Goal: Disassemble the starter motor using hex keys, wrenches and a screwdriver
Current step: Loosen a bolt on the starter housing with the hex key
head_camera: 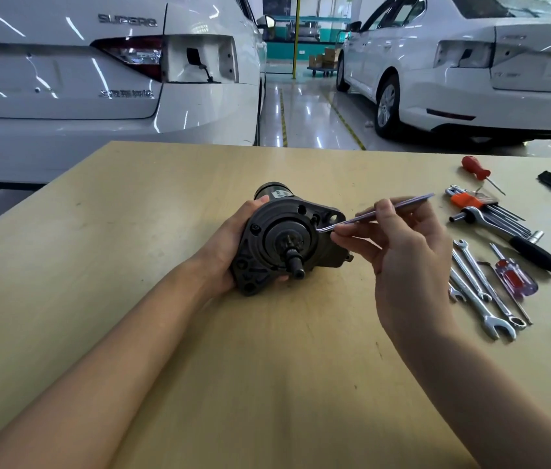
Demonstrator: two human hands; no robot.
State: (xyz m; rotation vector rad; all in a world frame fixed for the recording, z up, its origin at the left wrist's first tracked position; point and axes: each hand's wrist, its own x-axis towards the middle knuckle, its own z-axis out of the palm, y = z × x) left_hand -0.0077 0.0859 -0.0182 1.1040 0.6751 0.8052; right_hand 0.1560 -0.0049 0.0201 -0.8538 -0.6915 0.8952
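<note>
A dark starter motor (281, 238) lies on the wooden table (132, 265), its flange and pinion shaft facing me. My left hand (230, 245) grips its left side, fingers wrapped round the housing. My right hand (402, 255) pinches a long silver hex key (385, 211). The key's short bent end sits at a bolt on the upper right of the flange, and its long arm points up to the right.
Tools lie at the right of the table: a hex key set in an orange holder (480, 204), a ratchet handle (517, 242), several combination wrenches (484, 292), a red-handled screwdriver (514, 279) and a small red screwdriver (477, 169). Two white cars stand beyond the table's far edge.
</note>
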